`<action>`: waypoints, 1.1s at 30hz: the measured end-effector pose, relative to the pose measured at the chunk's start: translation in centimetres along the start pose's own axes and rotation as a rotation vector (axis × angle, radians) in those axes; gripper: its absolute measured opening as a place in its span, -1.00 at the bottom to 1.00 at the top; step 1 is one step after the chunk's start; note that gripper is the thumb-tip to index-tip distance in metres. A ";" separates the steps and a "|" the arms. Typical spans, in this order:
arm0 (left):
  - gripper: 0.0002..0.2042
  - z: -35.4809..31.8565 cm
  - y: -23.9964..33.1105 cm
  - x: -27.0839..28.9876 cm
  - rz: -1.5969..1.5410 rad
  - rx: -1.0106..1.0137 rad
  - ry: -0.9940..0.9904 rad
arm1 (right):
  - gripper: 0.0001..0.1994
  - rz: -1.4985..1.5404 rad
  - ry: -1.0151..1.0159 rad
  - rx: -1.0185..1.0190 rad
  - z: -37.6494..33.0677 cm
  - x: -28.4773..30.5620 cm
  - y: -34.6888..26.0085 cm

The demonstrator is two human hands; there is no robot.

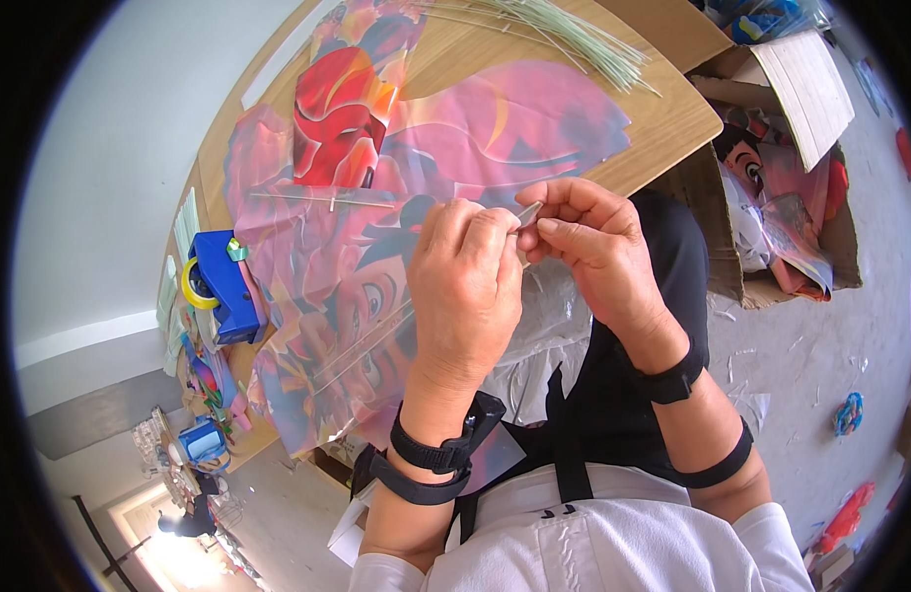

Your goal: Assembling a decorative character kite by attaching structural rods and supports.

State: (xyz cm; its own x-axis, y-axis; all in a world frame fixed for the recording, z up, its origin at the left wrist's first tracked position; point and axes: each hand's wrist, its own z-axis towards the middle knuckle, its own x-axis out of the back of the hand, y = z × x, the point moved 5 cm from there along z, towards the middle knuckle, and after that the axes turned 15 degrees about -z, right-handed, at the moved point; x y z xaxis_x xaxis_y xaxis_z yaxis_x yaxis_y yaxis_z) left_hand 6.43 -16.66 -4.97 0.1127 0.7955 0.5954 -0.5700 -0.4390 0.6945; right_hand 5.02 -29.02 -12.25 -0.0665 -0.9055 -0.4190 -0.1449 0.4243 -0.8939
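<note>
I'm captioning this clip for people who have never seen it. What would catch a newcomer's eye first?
First, the two bare hands at centre, left hand and right hand, pinching a thin pale strip between their fingertips. Beneath them a bright pink-and-red printed plastic sheet with a cartoon face covers the wooden table. A blue tape dispenser stands at its left edge.

Both forearms are brought in from the six o'clock edge and angled up toward the centre. The left hand (465, 286) is held back-up, knuckles toward twelve o'clock, fingers curled down and thumb tucked against the fingertips in a pinch. The right hand (593, 232) is set just at its two o'clock side, touching it, thumb and forefinger pressed together. Dark straps are worn on both wrists, a second band higher on each forearm. White sleeves are seen at six o'clock.
</note>
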 end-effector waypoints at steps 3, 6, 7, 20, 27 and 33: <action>-0.84 -0.4 0.2 -0.1 0.030 -0.030 0.005 | -0.75 0.146 0.018 0.026 -0.2 0.1 0.1; -0.84 -0.5 0.3 0.0 0.044 -0.086 0.034 | -0.73 0.201 0.012 -0.039 -0.2 0.0 0.6; -0.84 -0.4 0.4 0.0 0.054 -0.120 0.054 | -0.73 0.177 0.004 -0.028 -0.2 -0.1 0.6; -0.89 1.0 -1.9 1.2 -0.199 0.228 0.047 | -0.94 0.017 0.028 -0.015 0.0 -0.7 1.3; -0.85 1.5 -3.0 1.4 -0.374 0.390 -0.034 | -0.92 0.083 0.049 -0.073 -0.1 -0.8 2.1; -0.91 1.7 -3.5 1.5 -0.353 0.492 -0.132 | -0.90 0.118 0.047 -0.082 0.0 -0.9 2.3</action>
State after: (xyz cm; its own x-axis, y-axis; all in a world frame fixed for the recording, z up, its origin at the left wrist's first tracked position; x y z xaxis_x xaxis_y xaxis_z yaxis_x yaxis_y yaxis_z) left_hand 10.02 -14.59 -5.81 0.3437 0.8834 0.3186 -0.0411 -0.3247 0.9449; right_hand 4.70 -27.25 -13.95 -0.1336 -0.8494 -0.5106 -0.2136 0.5277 -0.8221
